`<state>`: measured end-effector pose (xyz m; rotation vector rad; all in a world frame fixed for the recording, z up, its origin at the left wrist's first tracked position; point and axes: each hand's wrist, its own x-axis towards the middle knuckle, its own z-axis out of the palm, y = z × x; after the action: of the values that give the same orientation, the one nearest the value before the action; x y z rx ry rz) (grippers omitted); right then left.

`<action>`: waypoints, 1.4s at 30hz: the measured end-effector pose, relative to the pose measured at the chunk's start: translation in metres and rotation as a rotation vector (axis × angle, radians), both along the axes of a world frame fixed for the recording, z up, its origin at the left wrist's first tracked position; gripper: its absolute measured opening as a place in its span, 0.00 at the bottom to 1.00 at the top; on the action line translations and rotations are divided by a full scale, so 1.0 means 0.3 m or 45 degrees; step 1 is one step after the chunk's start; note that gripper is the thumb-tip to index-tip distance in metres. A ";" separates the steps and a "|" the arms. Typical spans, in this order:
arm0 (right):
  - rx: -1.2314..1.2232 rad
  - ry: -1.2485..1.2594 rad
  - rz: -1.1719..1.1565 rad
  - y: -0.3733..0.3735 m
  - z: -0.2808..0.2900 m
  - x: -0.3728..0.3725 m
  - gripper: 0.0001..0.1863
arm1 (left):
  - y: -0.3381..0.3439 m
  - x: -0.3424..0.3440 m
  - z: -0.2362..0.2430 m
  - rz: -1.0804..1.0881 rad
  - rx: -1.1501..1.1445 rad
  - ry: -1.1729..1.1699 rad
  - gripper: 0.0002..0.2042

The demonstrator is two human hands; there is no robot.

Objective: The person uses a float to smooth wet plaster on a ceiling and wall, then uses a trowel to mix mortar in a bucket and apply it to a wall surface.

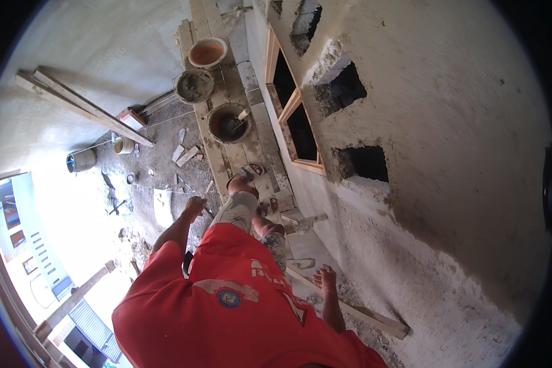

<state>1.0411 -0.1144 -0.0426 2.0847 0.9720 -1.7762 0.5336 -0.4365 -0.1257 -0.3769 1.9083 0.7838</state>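
My left hand (194,208) hangs out to the left of my thigh, above the littered ground. Its fingers are curled in, and whatever may be inside them is hidden. On the right, my right hand (326,278) is held out near the wall with its fingers loosely bent and apart, nothing in it. I stand on a plank scaffold (218,161). Ahead of my feet sits a dark bucket (229,122) with wet mortar and a tool with a light handle in it. Beyond are a mortar bucket (194,86) and a basin (208,53) with an orange-brown inside.
The plastered wall (448,129) on the right has a wooden window frame (295,116) and several rough holes, including a square one (367,164). Long boards (86,107) lean at the left. Rubble (187,155) and buckets, one on its side (81,161), lie below.
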 end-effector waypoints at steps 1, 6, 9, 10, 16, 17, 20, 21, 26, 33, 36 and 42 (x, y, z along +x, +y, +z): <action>0.021 -0.013 0.028 0.007 0.007 -0.018 0.24 | -0.008 0.008 -0.003 0.016 -0.002 -0.009 0.18; 0.039 0.004 0.076 0.070 0.015 -0.085 0.23 | -0.064 0.032 -0.011 0.077 0.035 -0.029 0.17; 0.043 -0.032 0.188 0.112 0.025 -0.144 0.24 | -0.136 0.041 -0.071 0.176 0.069 -0.047 0.17; 0.049 -0.029 0.251 0.132 0.014 -0.152 0.24 | -0.172 0.046 -0.098 0.208 0.075 -0.058 0.17; 0.092 -0.049 0.431 0.212 0.062 -0.387 0.28 | -0.256 0.028 -0.154 0.323 0.127 -0.138 0.16; 0.096 -0.054 0.448 0.221 0.077 -0.445 0.29 | -0.288 0.021 -0.179 0.365 0.147 -0.150 0.16; 0.070 -0.023 0.505 0.229 0.106 -0.599 0.29 | -0.395 -0.012 -0.261 0.395 0.291 -0.086 0.16; 0.079 -0.030 0.528 0.231 0.117 -0.658 0.29 | -0.401 -0.025 -0.280 0.452 0.272 -0.057 0.17; 0.116 -0.004 0.622 0.257 0.142 -0.882 0.29 | -0.352 -0.190 -0.301 0.592 0.198 -0.031 0.19; 0.091 -0.024 0.540 0.251 0.106 -0.963 0.25 | -0.286 -0.434 -0.213 0.629 0.468 -0.066 0.19; 0.086 -0.077 0.518 0.215 0.074 -0.955 0.13 | -0.337 -0.473 -0.230 0.623 0.584 0.034 0.41; 0.010 -0.089 0.620 0.270 -0.045 -1.004 0.20 | -0.424 -0.409 -0.221 0.701 0.472 0.109 0.34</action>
<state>0.7399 -0.0335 -0.0562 1.7053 1.3270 -1.4409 0.4107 -0.5636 -0.1921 -0.6541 1.6985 1.5094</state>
